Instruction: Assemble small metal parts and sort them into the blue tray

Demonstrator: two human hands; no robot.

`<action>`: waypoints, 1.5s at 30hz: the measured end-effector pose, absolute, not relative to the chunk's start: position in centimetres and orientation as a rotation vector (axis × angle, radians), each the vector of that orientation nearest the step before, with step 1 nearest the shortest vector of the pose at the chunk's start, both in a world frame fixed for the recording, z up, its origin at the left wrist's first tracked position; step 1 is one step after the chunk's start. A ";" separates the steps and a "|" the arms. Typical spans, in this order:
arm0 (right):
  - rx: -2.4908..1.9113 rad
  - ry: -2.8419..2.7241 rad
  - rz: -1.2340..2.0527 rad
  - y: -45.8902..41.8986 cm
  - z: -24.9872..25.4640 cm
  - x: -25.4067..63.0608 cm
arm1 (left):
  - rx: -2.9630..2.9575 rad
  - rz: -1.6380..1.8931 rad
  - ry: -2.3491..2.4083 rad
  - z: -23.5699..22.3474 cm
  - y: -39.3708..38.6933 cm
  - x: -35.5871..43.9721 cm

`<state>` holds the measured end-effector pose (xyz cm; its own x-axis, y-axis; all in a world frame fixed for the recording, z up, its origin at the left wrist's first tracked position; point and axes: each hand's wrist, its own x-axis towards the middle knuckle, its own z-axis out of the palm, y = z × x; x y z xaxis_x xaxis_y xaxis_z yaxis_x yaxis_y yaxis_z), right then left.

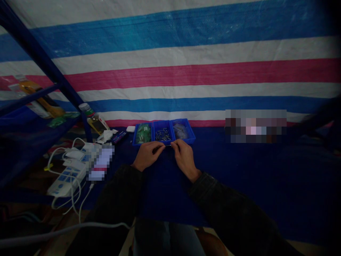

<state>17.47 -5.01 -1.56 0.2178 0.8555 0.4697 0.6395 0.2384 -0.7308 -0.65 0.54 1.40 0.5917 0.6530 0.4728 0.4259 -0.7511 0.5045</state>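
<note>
My left hand (149,154) and my right hand (185,156) face each other just in front of three small blue bins, fingertips pinched and nearly meeting. A tiny thin pale piece (167,145) shows between the fingertips; it is too small to name. Small green packets fill the left bin (135,138). In the middle bin (157,124) lie several short, shiny metal pins or screw-like parts. Clear plastic bags or pieces sit in the right bin (192,134).
Left on the blue table (170,192) are a power strip (62,181) with white cables, a blurred phone (101,165), crumpled tissue (106,136) and a bottle (93,119). A white case (130,129) stands beside the bins. Blue frame bars (48,60) rise at left; striped sheeting (170,74) hangs behind.
</note>
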 end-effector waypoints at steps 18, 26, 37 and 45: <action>-1.167 -1.445 0.328 -5.5 -0.4 17.2 | 2.485 0.962 0.863 1.2 0.3 -0.4; -1.138 -1.501 0.373 -5.6 -0.7 17.1 | 2.515 0.923 0.804 1.3 0.2 -0.3; -1.281 -1.525 0.381 -5.4 -1.2 17.1 | 2.530 0.899 0.803 1.2 0.3 -0.3; -1.374 -1.541 0.350 -5.0 -1.5 17.2 | 2.545 0.893 0.799 1.3 0.2 -0.2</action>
